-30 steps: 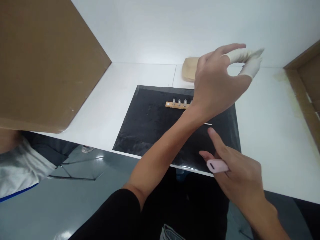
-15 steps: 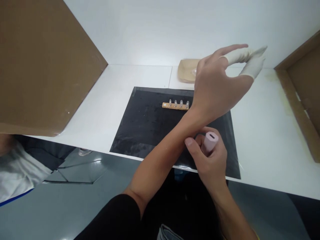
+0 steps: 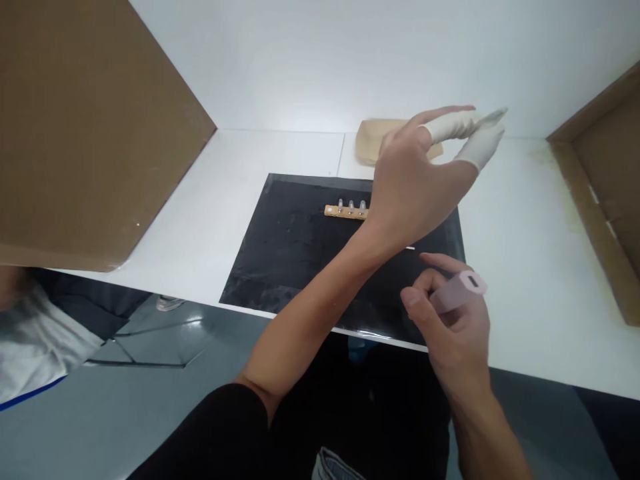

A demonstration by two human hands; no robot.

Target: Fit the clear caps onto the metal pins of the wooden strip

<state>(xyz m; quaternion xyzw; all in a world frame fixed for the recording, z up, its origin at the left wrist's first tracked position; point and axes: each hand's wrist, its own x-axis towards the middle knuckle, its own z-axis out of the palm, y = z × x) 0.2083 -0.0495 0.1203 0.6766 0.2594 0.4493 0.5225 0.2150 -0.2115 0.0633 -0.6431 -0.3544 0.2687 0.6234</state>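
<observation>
Shifted since half a second ago: my right hand (image 3: pixel 457 333) has swung out to the right from beneath my left forearm; my left hand (image 3: pixel 413 177) has drifted slightly left.
Pink stick (image 3: pixel 457 291): clamped in my curled right fingers, slotted end facing up and right, forefinger stretched out over the mat.
Black mat (image 3: pixel 295 247): flat on the white table (image 3: pixel 520 267) under my arms.
White rod (image 3: pixel 410 248): on the mat, partly behind my left wrist.
Wooden strip (image 3: pixel 345 213): farther back, three clear-topped pegs (image 3: pixel 351 206) showing, right end hidden.
Covered left fingertips (image 3: pixel 493 120): drawn together; I cannot tell whether they pinch anything.
Cardboard tray (image 3: pixel 370 141): behind my left hand.
</observation>
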